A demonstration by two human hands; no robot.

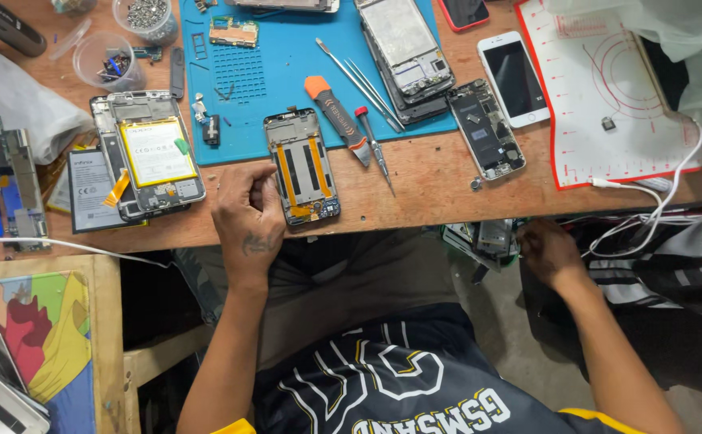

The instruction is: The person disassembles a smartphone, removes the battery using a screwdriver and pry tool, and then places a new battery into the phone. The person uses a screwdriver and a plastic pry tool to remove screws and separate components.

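Head cam: left hand (246,210) rests loosely curled on the wooden bench (431,181) edge, fingers bent, gripping nothing, knuckles just beside the opened phone frame (302,168) w/ orange strips. That frame lies half on the blue mat (286,64), half on wood. Right hand (548,251) is below the bench edge, reaching into a shelf of phone parts (489,238); can't tell if it grips anything. Orange-handled pry tool (336,119) & screwdriver (373,145) lie right of the frame.
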